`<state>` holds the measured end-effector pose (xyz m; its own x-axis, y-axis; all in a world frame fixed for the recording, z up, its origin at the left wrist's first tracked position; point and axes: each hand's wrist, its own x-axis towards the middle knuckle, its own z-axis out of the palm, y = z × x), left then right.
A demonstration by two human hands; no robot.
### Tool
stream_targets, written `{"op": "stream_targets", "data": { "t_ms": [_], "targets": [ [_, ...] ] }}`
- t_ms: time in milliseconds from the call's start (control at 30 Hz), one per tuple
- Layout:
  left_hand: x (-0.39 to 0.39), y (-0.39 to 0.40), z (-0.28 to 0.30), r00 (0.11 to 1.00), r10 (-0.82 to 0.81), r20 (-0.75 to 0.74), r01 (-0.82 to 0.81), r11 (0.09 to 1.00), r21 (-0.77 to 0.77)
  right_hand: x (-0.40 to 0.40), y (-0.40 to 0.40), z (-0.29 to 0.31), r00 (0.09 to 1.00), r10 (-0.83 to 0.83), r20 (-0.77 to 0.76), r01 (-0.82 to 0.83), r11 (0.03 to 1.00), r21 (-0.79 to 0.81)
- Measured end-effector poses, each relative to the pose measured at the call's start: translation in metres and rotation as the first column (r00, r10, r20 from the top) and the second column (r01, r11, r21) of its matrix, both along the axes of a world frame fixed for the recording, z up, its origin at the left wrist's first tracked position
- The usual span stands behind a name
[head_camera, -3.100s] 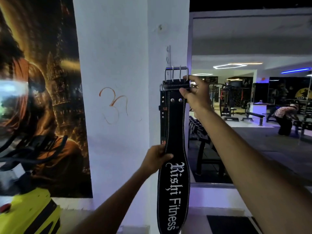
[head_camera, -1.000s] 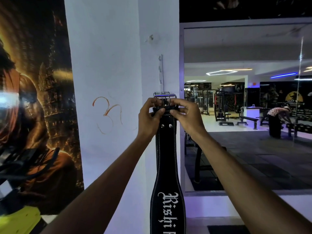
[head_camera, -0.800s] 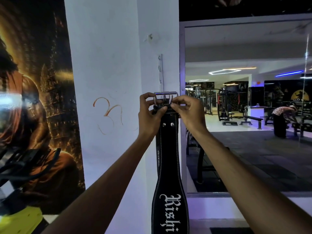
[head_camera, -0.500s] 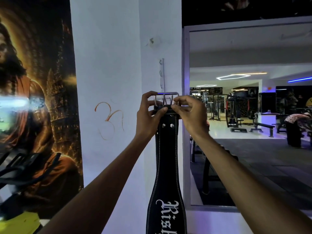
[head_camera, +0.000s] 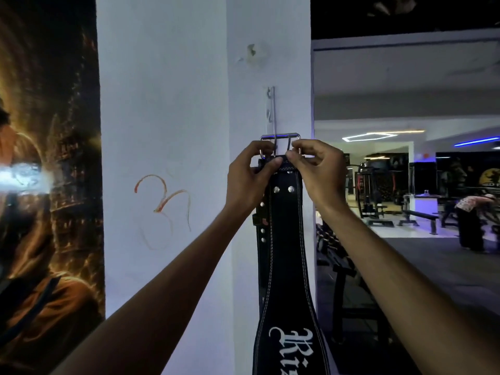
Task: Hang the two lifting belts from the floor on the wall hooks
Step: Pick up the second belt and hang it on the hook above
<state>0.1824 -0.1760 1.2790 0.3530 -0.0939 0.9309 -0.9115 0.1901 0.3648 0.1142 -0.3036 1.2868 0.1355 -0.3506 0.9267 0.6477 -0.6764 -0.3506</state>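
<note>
A black lifting belt (head_camera: 285, 255) with white lettering hangs straight down against the white pillar. Its steel buckle (head_camera: 280, 137) is raised to the lower end of a narrow metal hook strip (head_camera: 270, 109) screwed to the pillar. My left hand (head_camera: 247, 182) pinches the belt's top edge and the buckle's left side. My right hand (head_camera: 318, 171) pinches the buckle's right side. Behind the held belt, part of a second black belt (head_camera: 260, 220) with studs shows at its left edge; how it is fixed is hidden.
The white pillar (head_camera: 167, 131) carries an orange scribble and a chipped hole above the hook strip. A large poster (head_camera: 48, 185) covers the wall at left. To the right a mirror frame (head_camera: 313, 185) shows gym machines, benches and a bent-over person (head_camera: 470, 220).
Three seconds ago my left hand held the belt's middle; both hands now grip the buckle end. The buckle has stayed at the hook strip's lower end over the last second.
</note>
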Motion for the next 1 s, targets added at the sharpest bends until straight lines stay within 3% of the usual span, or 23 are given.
{"op": "stream_targets", "data": {
  "t_ms": [233, 700, 833, 1000],
  "targets": [
    [0.075, -0.028, 0.044, 0.998, -0.039, -0.042, 0.034, 0.993, -0.11, 0.073, -0.019, 0.051, 0.996, -0.092, 0.009, 0.092, 0.996, 0.011],
    [0.171, -0.085, 0.119, 0.989, -0.044, -0.143, 0.027, 0.992, -0.12, 0.172, -0.074, 0.123, 0.998, -0.062, 0.007, 0.061, 0.997, 0.056],
    [0.192, -0.098, 0.125, 0.969, -0.088, -0.23, 0.057, 0.989, -0.139, 0.196, -0.085, 0.133, 0.998, -0.019, -0.065, 0.027, 0.993, 0.115],
    [0.208, -0.112, 0.13, 0.958, -0.074, -0.277, 0.026, 0.984, -0.174, 0.211, -0.092, 0.133, 0.999, -0.017, -0.042, 0.023, 0.989, 0.143]
  ]
}}
